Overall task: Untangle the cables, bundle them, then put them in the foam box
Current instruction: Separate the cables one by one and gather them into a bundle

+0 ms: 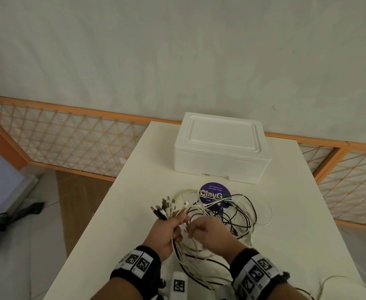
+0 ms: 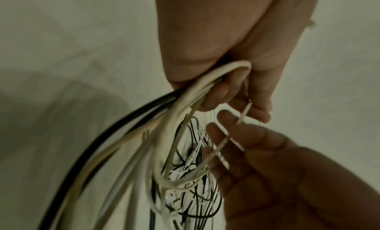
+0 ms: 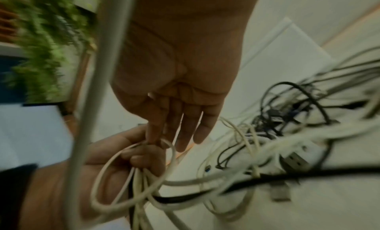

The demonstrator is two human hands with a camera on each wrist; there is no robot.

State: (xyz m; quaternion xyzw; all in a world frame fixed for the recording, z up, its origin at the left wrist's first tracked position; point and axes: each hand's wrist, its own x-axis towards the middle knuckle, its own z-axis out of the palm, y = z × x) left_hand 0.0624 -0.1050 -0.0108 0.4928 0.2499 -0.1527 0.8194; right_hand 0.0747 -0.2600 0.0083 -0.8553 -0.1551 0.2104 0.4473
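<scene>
My left hand grips a bunch of white and black cables, their plugs fanned out above the fist. The rest of the cables lie as a loose tangle on the white table, to the right of both hands. My right hand sits just right of the left, its fingers mostly straight. Thumb and forefinger pinch a thin white cable loop beside the left hand. The white foam box stands at the table's far end with its lid on.
A round purple sticker lies on the table between the tangle and the box. A small white block with a black marker stands at the near edge. Orange lattice fencing runs behind the table; floor drops off left.
</scene>
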